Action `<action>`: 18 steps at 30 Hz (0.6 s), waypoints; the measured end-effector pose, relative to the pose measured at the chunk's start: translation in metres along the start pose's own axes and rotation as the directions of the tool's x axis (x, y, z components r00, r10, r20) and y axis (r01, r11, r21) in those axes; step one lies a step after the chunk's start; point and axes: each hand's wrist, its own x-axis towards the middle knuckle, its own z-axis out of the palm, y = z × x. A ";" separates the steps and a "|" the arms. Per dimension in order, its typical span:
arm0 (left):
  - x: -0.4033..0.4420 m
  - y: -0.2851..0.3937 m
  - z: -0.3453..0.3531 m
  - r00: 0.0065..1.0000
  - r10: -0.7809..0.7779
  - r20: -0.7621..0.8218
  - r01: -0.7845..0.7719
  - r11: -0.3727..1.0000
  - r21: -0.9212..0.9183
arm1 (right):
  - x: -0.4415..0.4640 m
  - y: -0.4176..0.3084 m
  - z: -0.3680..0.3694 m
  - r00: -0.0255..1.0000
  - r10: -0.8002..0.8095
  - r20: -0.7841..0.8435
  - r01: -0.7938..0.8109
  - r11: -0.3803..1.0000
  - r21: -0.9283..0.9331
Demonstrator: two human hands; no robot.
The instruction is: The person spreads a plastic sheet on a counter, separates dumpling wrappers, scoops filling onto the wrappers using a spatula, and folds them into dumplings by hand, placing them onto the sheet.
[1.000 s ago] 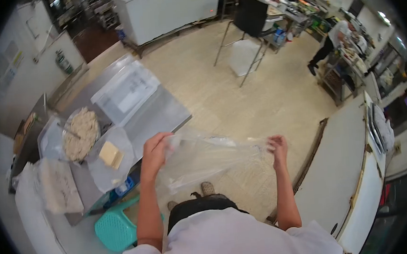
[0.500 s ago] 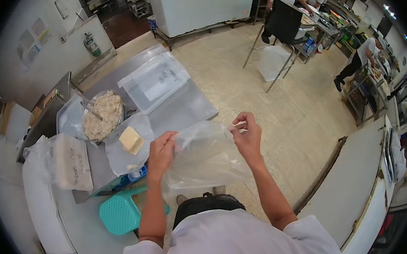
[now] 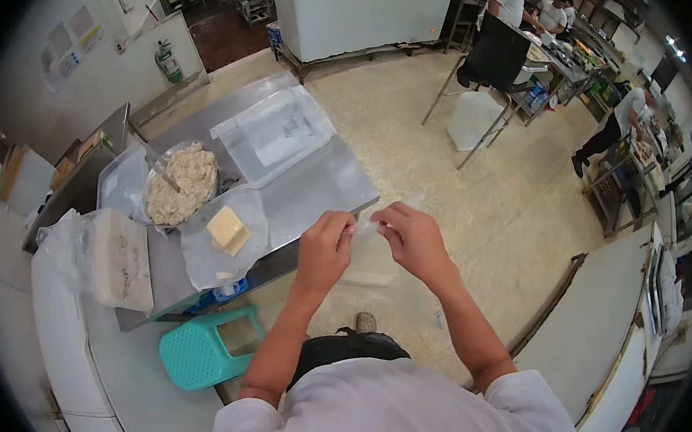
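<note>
A clear plastic bag (image 3: 370, 279) hangs in front of my body, hard to see against the floor. My left hand (image 3: 324, 251) pinches its top edge on one side. Close beside it, my right hand (image 3: 414, 242) is closed on the same edge, fingertips pressed together. To the left, on the steel table (image 3: 311, 182), a block of butter (image 3: 227, 231) rests on a sheet of white paper (image 3: 196, 257), a small piece cut off beside it. Behind the butter is a bowl of pale, lumpy mixture (image 3: 187, 179) with a metal utensil handle (image 3: 164, 175) standing in it.
A clear plastic container (image 3: 276, 136) sits toward the table's back right. Wrapped white package (image 3: 120, 260) lies at the left, above a turquoise stool (image 3: 199, 355). A black chair (image 3: 495, 53) and white chest freezer (image 3: 364, 14) stand farther off. Several people work at right-hand tables.
My hands have come closer together at the bag's top edge, and the bag, spread wide before, now hangs narrower between them. The view has shifted slightly.
</note>
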 end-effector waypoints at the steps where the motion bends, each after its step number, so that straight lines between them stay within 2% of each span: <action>1: 0.001 0.011 -0.006 0.996 0.089 -0.004 -0.089 0.996 -0.011 | -0.001 -0.003 -0.003 0.994 -0.081 0.077 0.086 0.994 -0.064; 2: -0.001 0.020 -0.012 0.985 0.174 -0.008 -0.174 0.985 -0.021 | -0.003 -0.006 -0.005 0.975 -0.156 0.161 0.175 0.978 -0.117; 3: -0.003 0.027 -0.017 0.986 0.168 -0.004 -0.168 0.986 -0.021 | -0.005 -0.006 -0.006 0.975 -0.150 0.164 0.170 0.979 -0.113; 5: -0.005 0.035 -0.027 0.958 0.201 0.205 -0.237 0.956 0.170 | -0.004 -0.005 -0.010 0.944 -0.244 0.220 0.285 0.942 -0.177; 9: -0.013 0.032 -0.035 0.958 0.196 0.209 -0.224 0.967 0.118 | 0.001 -0.011 -0.032 0.941 -0.270 0.205 0.295 0.951 -0.098; 12: -0.016 0.041 -0.036 0.967 0.209 0.148 -0.219 0.974 0.059 | -0.001 -0.012 -0.032 0.946 -0.283 0.159 0.292 0.956 -0.037; 14: -0.020 0.044 -0.036 0.972 0.221 0.078 -0.225 0.974 0.040 | -0.004 -0.014 -0.028 0.960 -0.275 0.056 0.271 0.959 0.079; 18: -0.027 0.048 -0.038 0.974 0.219 0.051 -0.220 0.976 0.007 | -0.009 -0.014 -0.024 0.972 -0.234 0.012 0.230 0.961 0.154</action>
